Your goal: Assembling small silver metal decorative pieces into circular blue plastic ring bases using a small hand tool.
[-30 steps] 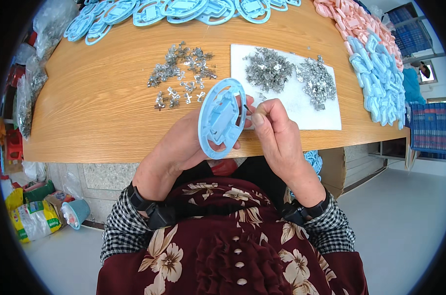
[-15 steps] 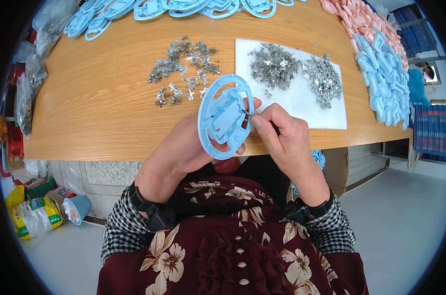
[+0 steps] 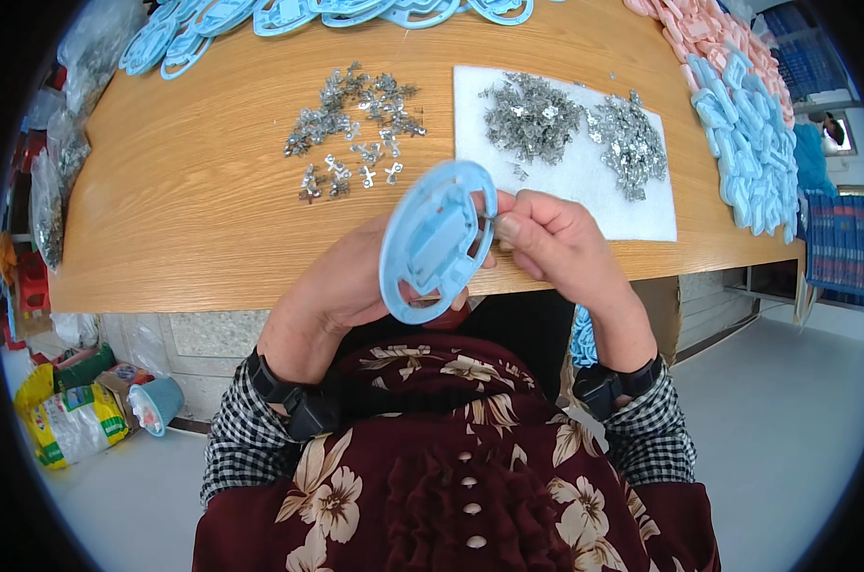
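Observation:
A light blue oval plastic part (image 3: 438, 238), shaped like a toy steering wheel with a raised centre, is held tilted over the table's front edge. My left hand (image 3: 354, 278) grips it from behind and below, with most of its fingers hidden by the part. At the part's right rim, the thumb and fingers of my right hand (image 3: 552, 238) are pinched together. A small dark metal piece seems to lie between those fingertips and the part, too small to make out. Small silvery metal clips (image 3: 336, 112) lie loose on the wood just beyond the blue part.
A white foam sheet (image 3: 584, 214) bears two heaps of metal pieces, a left heap (image 3: 532, 119) and a right heap (image 3: 630, 148). Blue oval parts (image 3: 303, 13) line the far edge. Blue handle-like pieces (image 3: 744, 143) and pink pieces (image 3: 703, 38) are piled along the table's right side.
The blue part has turned more edge-on and dropped slightly. My right hand has shifted a little right, its fingers still pinched at the rim.

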`<action>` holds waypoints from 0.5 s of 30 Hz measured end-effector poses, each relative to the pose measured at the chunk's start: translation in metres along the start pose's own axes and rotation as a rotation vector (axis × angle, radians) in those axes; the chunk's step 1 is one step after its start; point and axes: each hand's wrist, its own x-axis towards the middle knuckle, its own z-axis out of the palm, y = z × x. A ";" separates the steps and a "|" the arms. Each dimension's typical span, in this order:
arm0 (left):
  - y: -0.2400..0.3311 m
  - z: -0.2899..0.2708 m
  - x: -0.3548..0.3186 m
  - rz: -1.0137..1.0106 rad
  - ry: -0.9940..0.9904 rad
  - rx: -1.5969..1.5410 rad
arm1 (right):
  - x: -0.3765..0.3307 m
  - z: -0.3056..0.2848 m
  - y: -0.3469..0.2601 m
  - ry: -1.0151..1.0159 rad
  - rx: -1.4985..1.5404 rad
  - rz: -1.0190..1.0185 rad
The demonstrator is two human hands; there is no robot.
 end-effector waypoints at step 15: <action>0.010 -0.008 -0.043 -0.020 0.198 0.015 | 0.042 0.028 -0.033 0.193 -0.800 -0.373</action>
